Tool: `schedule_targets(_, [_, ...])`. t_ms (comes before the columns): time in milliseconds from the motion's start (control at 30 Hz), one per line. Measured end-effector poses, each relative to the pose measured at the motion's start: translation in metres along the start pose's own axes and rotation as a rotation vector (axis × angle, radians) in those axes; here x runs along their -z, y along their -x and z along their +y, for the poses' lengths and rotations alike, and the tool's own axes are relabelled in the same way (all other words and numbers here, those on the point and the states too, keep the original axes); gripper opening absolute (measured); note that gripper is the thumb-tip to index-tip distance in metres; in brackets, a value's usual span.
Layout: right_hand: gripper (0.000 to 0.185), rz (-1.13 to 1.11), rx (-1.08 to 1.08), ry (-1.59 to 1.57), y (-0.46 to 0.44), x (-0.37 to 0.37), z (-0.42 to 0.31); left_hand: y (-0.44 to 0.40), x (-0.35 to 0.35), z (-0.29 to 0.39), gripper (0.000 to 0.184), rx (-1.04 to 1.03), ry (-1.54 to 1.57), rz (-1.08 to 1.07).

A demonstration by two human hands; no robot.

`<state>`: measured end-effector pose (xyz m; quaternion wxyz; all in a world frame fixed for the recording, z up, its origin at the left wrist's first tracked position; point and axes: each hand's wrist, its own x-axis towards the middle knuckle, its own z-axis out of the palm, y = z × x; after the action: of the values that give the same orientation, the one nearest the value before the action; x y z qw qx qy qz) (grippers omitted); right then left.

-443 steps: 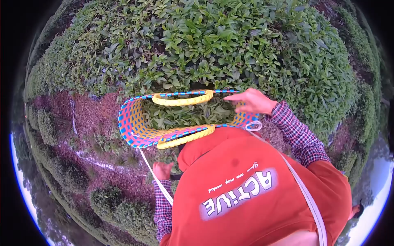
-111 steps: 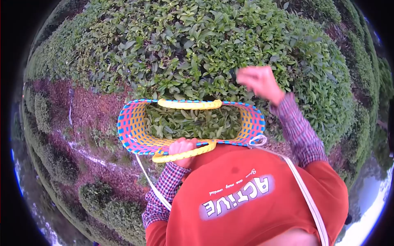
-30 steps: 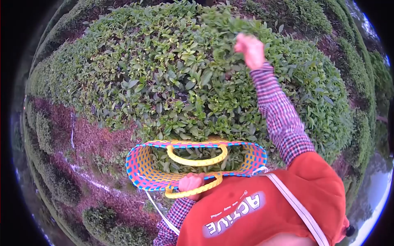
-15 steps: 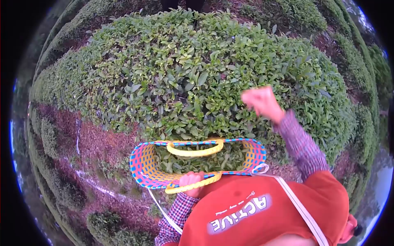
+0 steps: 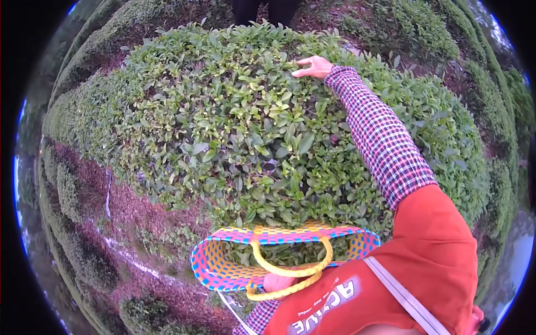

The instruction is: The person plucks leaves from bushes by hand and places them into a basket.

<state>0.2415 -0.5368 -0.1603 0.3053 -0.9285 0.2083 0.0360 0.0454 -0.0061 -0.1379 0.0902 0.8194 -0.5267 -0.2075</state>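
Note:
My right hand (image 5: 315,67) is stretched far out over the leafy bush (image 5: 245,123), with thumb and fingers apart at the leaves near its upper edge. Nothing shows between them. Against my body hangs a woven basket (image 5: 209,262) in blue, pink and yellow, holding green leaves (image 5: 290,254). My left hand (image 5: 277,282) is closed on the basket's near rim, partly covered by the yellow handles (image 5: 290,272). A white strap (image 5: 405,296) crosses my red shirt.
Dark-clothed legs of another person (image 5: 268,11) stand beyond the bush at the top. Reddish ground (image 5: 134,209) and smaller bushes (image 5: 145,312) lie to the left. More bush rows (image 5: 419,33) curve along the upper right.
My right hand has reached forward from near the bush's right side, and its fingers have opened. The basket sits lower in view, its handles closer together. My left hand keeps its hold on the rim.

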Motion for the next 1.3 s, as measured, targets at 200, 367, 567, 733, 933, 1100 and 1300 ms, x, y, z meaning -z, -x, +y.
schedule_targets(200, [0.033,0.171,-0.140,-0.589,0.018,-0.021,-0.011,-0.005,-0.002,-0.002,0.015,-0.007,0.000,-0.013])
schedule_targets(367, [0.016,0.725,-0.034,-1.103,0.048,-0.014,-0.046,-0.005,-0.002,-0.003,0.015,0.001,0.003,-0.018])
schedule_targets(567, [0.021,0.425,-0.149,-0.817,0.110,0.050,-0.022,0.004,-0.003,-0.001,0.014,-0.009,-0.004,0.015])
schedule_targets(733, [0.021,0.229,-0.333,-0.691,0.094,0.022,0.011,0.010,-0.008,-0.002,0.014,0.001,-0.019,0.015])
schedule_targets(933, [0.019,0.166,0.013,-0.987,0.240,0.041,-0.061,0.008,-0.001,-0.003,0.018,-0.078,0.090,0.144])
schedule_targets(1100, [0.026,-0.488,-0.089,-0.598,0.393,-0.029,-0.103,0.009,0.005,0.008,0.016,-0.035,0.027,0.062])
schedule_targets(1300, [0.043,-0.216,-0.131,-0.397,0.340,-0.054,-0.096,0.015,0.003,0.013,0.013,-0.077,-0.009,0.039])
